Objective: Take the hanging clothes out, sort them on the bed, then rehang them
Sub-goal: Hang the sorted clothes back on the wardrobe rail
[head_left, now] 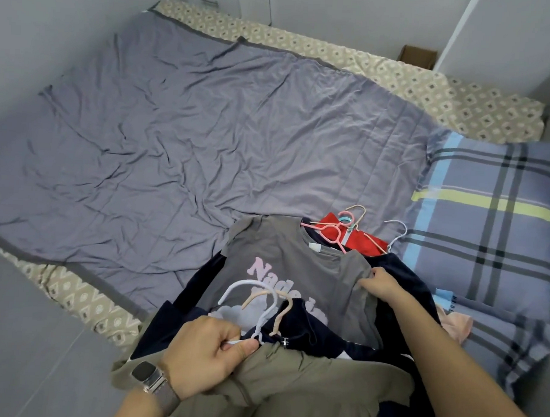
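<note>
Near edge of the bed: I see my left hand (206, 352) clenched around a white hanger (256, 308), thumb pressing its wire.
Right hand (379, 283): fingers curled, pinching the sleeve of the grey T-shirt (297, 256).
Grey T-shirt: spread flat, pink lettering up, lying on dark navy clothes (403, 277).
Olive garment (291, 385): bunched under my left hand, hanging on the hangers.
Red garment (365, 240): behind the T-shirt, pink hanger (331, 234) lying on it.
Bed (175, 141): wrinkled grey sheet; plaid pillow (487, 217) at right.
</note>
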Demonstrator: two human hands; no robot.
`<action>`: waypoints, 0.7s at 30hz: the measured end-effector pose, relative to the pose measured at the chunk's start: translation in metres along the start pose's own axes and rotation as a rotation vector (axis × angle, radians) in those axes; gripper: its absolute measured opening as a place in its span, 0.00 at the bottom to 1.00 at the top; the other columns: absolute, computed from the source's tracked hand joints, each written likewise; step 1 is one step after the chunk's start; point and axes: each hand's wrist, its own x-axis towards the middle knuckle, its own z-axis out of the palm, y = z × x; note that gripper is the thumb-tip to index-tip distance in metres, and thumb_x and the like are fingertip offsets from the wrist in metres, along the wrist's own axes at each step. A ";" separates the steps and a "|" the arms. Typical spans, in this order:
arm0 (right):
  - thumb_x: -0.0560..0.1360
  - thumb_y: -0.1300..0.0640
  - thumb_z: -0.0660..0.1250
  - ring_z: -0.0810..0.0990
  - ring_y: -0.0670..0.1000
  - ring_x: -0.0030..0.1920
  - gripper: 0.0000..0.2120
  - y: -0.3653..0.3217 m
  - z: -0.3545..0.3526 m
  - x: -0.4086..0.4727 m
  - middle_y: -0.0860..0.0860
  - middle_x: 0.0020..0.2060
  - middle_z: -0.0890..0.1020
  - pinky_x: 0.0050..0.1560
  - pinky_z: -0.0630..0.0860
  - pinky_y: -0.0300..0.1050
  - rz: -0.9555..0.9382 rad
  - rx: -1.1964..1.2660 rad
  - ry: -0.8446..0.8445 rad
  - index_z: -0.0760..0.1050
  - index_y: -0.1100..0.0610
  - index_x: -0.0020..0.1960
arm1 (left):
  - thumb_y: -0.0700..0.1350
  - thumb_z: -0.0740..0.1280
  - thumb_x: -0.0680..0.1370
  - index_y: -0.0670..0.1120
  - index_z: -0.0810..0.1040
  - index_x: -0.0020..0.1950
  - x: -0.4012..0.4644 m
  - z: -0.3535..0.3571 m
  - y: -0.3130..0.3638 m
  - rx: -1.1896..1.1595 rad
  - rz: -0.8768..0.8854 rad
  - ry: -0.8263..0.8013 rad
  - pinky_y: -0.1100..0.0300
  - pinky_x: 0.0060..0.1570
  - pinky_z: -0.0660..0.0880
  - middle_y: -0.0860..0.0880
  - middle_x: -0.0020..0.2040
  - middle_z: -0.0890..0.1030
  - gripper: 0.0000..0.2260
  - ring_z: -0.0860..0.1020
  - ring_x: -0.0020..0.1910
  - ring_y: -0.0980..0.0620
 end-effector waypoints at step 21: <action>0.77 0.48 0.66 0.78 0.47 0.56 0.14 -0.050 0.024 -0.096 0.49 0.59 0.78 0.62 0.73 0.46 -0.257 -0.023 -0.334 0.75 0.51 0.60 | 0.70 0.56 0.65 0.48 0.65 0.29 -0.010 0.013 -0.022 -0.122 -0.149 0.037 0.64 0.28 0.58 0.51 0.24 0.65 0.24 0.65 0.26 0.54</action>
